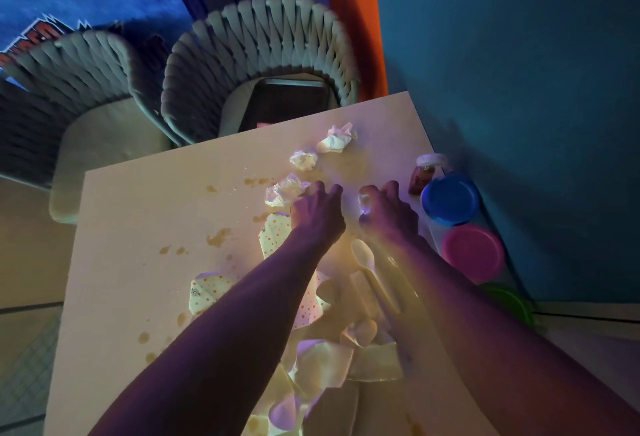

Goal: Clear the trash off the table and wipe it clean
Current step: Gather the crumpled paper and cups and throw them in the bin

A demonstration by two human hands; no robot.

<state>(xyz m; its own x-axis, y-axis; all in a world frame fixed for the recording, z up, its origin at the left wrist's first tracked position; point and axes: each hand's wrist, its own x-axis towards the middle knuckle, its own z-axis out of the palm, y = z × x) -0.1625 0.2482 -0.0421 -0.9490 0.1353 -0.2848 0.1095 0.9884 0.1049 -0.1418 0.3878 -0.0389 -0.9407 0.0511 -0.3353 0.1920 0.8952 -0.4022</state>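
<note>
Three crumpled tissues [337, 139] [303, 160] [285, 190], one plastic spoon [367, 262], three coloured lids [450, 199] [473, 252] [510, 302], one jar [426, 172] and two woven chairs [259, 54] [62, 82] are showing.

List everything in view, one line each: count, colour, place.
crumpled tissues: three, white, far half of table.
table: one, beige, brown-stained.
patterned wrappers: several, cream with red dots, under the arms.
plastic spoon: one, white, between the forearms.
jar: one, brown, white lid, right edge.
lidded tubs: blue, pink, green, right edge.
chairs: two, grey woven, beyond table.
left hand: touching nearest tissue.
right hand: curled, contents unclear.
</note>
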